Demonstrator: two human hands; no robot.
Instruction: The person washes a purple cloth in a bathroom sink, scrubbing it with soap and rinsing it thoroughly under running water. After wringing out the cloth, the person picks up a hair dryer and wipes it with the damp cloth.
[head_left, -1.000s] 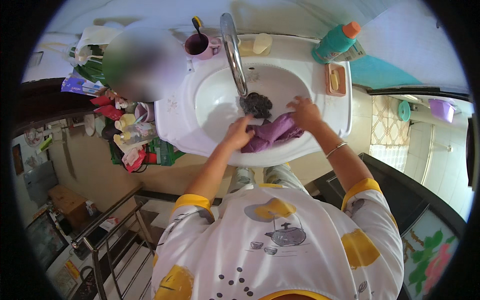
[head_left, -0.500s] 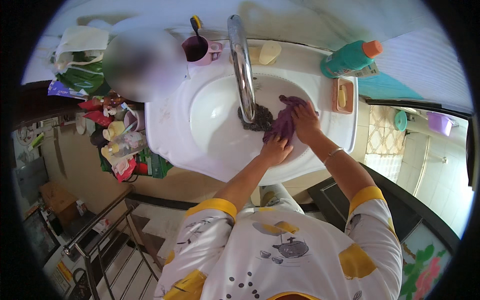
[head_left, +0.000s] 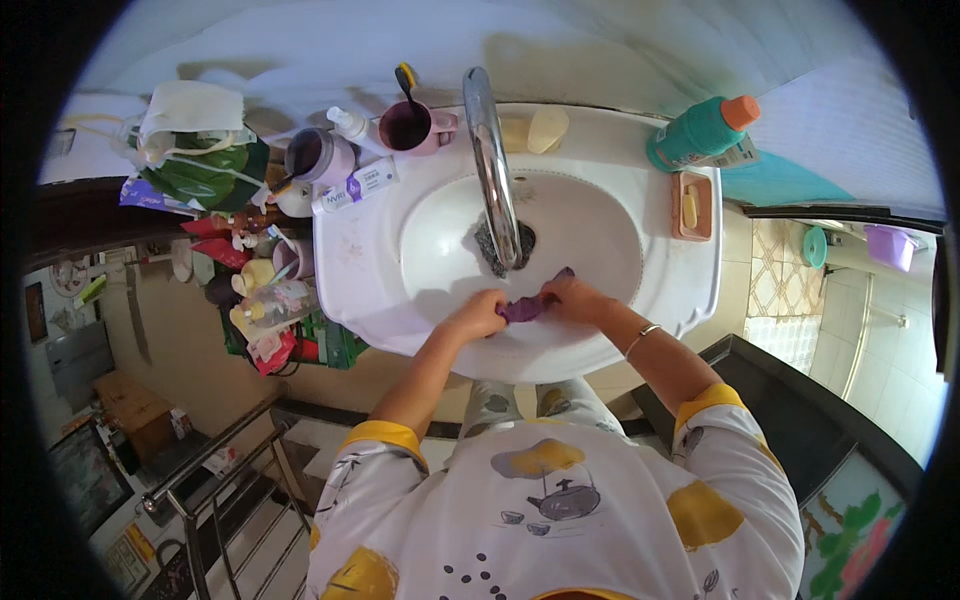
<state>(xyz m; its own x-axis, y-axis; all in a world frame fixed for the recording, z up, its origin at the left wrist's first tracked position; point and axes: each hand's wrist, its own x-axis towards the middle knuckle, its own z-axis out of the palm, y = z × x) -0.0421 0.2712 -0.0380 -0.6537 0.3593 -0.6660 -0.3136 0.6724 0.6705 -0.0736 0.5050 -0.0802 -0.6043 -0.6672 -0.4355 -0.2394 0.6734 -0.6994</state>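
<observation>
A purple cloth point(head_left: 524, 310) is bunched and stretched short between my two hands, over the near rim of the white sink point(head_left: 425, 235). My left hand point(head_left: 476, 316) is closed round one end of it. My right hand point(head_left: 576, 298) grips the other end, with a bit of cloth poking up past the fingers. Under the chrome faucet point(head_left: 490, 150), beyond my hands, a dark, coarse clump point(head_left: 486, 248) lies at the bottom of the basin; I cannot tell what it is.
Along the back rim stand a pink mug point(head_left: 408, 130) with a brush, a soap bar point(head_left: 547, 130) and a teal bottle point(head_left: 700, 135). A pink soap dish point(head_left: 692, 205) is at the right. At the left are a purple cup point(head_left: 325, 158), a toothpaste tube point(head_left: 365, 184) and a crate point(head_left: 340, 342).
The cloth was spread against the basin's right side under my hands. Both hands have drawn it toward me and left, gathering it between them. The view has shifted slightly.
</observation>
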